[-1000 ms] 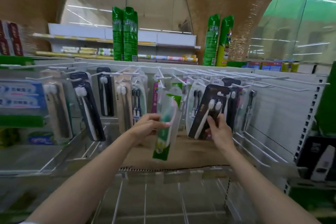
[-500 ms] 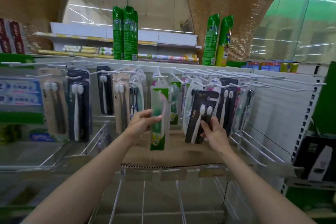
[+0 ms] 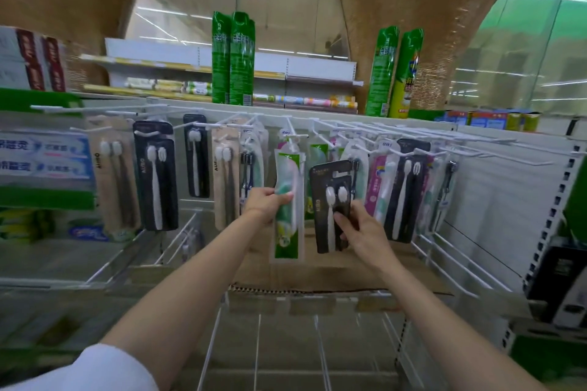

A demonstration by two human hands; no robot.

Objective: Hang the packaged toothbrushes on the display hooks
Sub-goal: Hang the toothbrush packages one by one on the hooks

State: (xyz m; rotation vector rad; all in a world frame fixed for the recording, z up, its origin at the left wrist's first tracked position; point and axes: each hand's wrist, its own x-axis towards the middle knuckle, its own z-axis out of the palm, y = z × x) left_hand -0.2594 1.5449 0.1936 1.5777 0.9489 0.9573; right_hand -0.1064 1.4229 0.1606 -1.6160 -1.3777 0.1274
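My left hand [image 3: 265, 205] pinches the green pack [image 3: 286, 209] at mid-height, its top at a hook [image 3: 293, 133]. My right hand [image 3: 362, 228] grips the black pack [image 3: 330, 200] by its lower edge, below the hooks.

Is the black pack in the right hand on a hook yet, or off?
Off. The black pack is held by the right hand, tilted, its hang slot below and clear of the hooks.

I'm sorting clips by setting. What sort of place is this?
Most likely a shop's toiletries aisle: packaged toothbrushes hang on rows of white display hooks, with boxed toothpaste beside them and green spray cans on top.
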